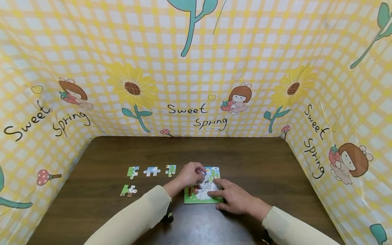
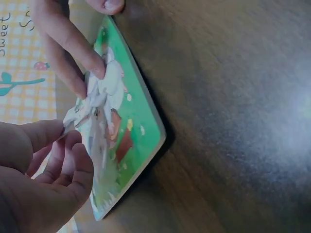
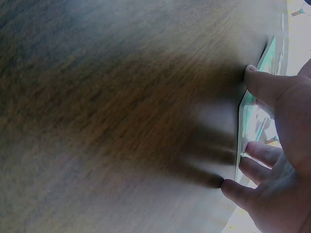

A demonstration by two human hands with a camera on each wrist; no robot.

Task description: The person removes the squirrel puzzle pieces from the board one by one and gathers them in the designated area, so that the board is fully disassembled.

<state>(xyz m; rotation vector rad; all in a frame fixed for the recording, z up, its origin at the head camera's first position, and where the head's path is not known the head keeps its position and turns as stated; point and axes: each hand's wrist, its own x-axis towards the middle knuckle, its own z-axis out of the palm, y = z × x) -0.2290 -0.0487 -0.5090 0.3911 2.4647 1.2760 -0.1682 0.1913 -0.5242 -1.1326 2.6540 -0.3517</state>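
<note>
A jigsaw board (image 1: 199, 201) with a green border and a white animal picture lies flat on the table. My left hand (image 1: 191, 175) is over its upper left part. In the left wrist view, that hand's thumb and fingers pinch a puzzle piece (image 2: 71, 119), held tilted at the picture. My right hand (image 1: 237, 197) rests at the board's right side, fingers spread. Its index and middle fingertips touch the picture, and the thumb is by the lower right corner. The right wrist view shows the same hand spanning the board's edge (image 3: 240, 121). Both hands cover part of the picture.
Several loose puzzle pieces lie left of the board: a green one (image 1: 132, 172), a blue and white one (image 1: 151, 171), one with a yellow spot (image 1: 170, 170) and a green and white one (image 1: 128, 190). A checked cloth (image 1: 190, 75) encloses the dark wooden table (image 1: 245, 153) on three sides.
</note>
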